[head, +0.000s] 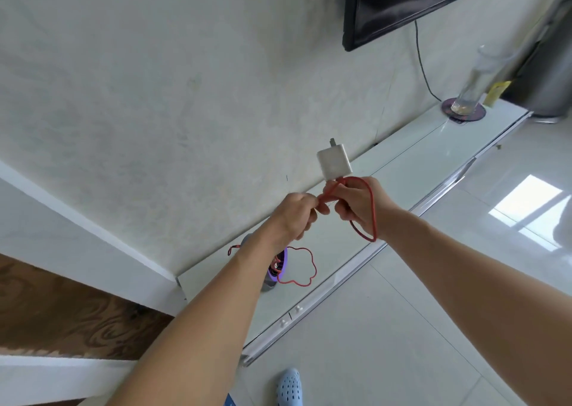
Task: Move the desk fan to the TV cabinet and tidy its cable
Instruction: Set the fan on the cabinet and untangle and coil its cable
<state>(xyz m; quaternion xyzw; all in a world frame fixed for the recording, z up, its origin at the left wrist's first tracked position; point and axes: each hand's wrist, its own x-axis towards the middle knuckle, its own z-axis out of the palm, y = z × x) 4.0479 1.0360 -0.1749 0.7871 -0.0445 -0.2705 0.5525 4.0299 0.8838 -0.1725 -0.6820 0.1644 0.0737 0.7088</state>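
A small purple desk fan (pixel 277 269) stands on the white TV cabinet (pixel 411 170), mostly hidden behind my left forearm. Its red cable (pixel 305 277) lies in loose curls on the cabinet top and rises to my hands. My left hand (pixel 295 215) is shut on the red cable just below the white plug adapter (pixel 334 162), which sticks up above my fingers. My right hand (pixel 359 202) grips the cable too, with a red loop (pixel 373 213) hanging around its back and down past the wrist.
A tall glass (pixel 473 86) on a dark round coaster sits at the cabinet's far right. A black TV (pixel 402 0) hangs on the wall above, with a black wire (pixel 422 65) running down. Below are a glossy tiled floor and my blue slipper (pixel 289 387). A wooden door is at left.
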